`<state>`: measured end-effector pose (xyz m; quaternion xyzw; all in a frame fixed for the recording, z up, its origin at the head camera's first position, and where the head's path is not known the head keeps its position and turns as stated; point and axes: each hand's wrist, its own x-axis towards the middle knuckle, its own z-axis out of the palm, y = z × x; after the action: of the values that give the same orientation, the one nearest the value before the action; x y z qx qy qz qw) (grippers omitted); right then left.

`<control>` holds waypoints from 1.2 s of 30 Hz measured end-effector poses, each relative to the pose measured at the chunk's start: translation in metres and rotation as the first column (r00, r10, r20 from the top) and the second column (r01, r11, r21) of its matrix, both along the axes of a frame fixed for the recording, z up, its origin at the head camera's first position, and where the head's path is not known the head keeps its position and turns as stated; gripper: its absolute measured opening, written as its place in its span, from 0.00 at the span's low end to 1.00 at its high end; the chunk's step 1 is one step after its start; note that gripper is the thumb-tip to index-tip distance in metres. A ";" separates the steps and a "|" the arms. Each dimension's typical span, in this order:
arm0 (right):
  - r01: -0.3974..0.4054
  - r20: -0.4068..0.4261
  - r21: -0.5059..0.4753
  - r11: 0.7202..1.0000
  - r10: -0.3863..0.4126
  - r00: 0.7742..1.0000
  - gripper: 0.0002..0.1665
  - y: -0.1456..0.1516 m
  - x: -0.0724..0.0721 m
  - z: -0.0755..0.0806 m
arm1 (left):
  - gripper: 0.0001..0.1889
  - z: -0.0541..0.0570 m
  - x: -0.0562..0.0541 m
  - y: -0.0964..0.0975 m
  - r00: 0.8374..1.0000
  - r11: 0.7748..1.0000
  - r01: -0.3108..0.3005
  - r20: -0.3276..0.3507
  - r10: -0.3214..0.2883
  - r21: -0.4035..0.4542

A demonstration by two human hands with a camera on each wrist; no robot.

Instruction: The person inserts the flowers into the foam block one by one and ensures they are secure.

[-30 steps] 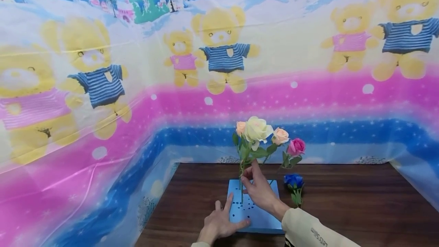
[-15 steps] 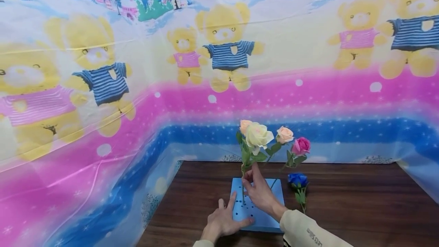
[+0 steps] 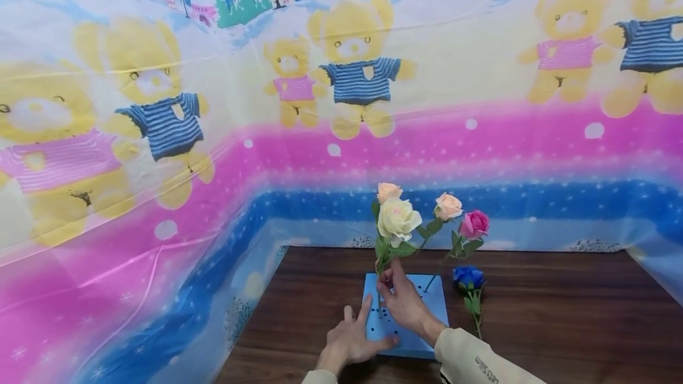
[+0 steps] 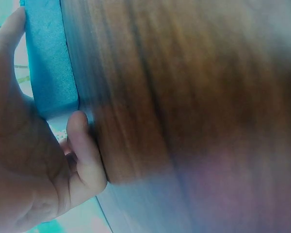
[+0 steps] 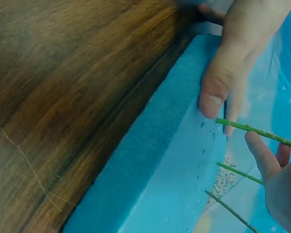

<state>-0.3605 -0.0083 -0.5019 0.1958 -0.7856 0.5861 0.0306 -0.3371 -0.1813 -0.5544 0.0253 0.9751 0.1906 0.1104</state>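
Observation:
A white rose (image 3: 398, 221) stands nearly upright over a light blue foam block (image 3: 437, 307) dotted with small holes. My right hand (image 3: 408, 304) pinches its green stem between thumb and fingers. In the right wrist view the gripped stem (image 5: 254, 128) meets the block's top, right beside the left thumb. My left hand (image 3: 349, 336) rests on the block's left and front edges, fingers spread and thumb (image 5: 216, 92) extended over the top face. Two peach roses (image 3: 448, 206) and a pink rose (image 3: 474, 224) rise behind the right hand.
A blue rose (image 3: 469, 277) lies on the dark wooden table (image 3: 560, 307), right of the block. Bear-printed cloth (image 3: 453, 159) hangs behind and to the left. Two more green stems (image 5: 240, 172) stand in the block near the right hand.
The white rose's head has come down and toward me, uncovering more of the peach rose behind it. My right hand has lowered slightly. The left hand keeps its place on the block; the view has shifted.

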 end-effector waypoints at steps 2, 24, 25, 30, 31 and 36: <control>0.001 0.001 0.009 1.000 -0.001 1.000 0.28 -0.001 0.000 -0.001 | 0.61 0.000 -0.001 0.000 1.000 1.000 0.000 0.005 0.000 0.001; 0.069 0.086 -0.025 0.997 -0.066 0.994 0.43 0.006 -0.002 0.001 | 0.62 0.002 0.001 0.002 1.000 1.000 -0.004 0.000 0.004 -0.006; 0.073 0.093 -0.024 0.997 -0.071 0.993 0.44 0.007 -0.002 0.001 | 0.62 0.002 0.002 0.002 1.000 1.000 -0.003 -0.004 0.002 -0.011; 0.080 0.114 -0.022 0.997 -0.077 0.990 0.30 0.012 -0.001 0.003 | 0.62 0.003 0.003 0.002 1.000 1.000 0.002 -0.014 -0.002 -0.022; 0.080 0.118 -0.024 0.997 -0.077 0.990 0.28 0.013 -0.001 0.003 | 0.62 0.003 0.003 0.002 1.000 1.000 0.003 -0.015 -0.003 -0.023; 0.089 0.115 -0.017 0.996 -0.087 0.990 0.24 0.017 -0.001 0.004 | 0.62 0.003 0.003 0.001 1.000 1.000 0.008 -0.013 -0.008 -0.021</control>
<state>-0.3611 0.0090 -0.4975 0.1268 -0.7876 0.6028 0.0138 -0.3341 -0.1800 -0.5511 0.0292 0.9776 0.1799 0.1051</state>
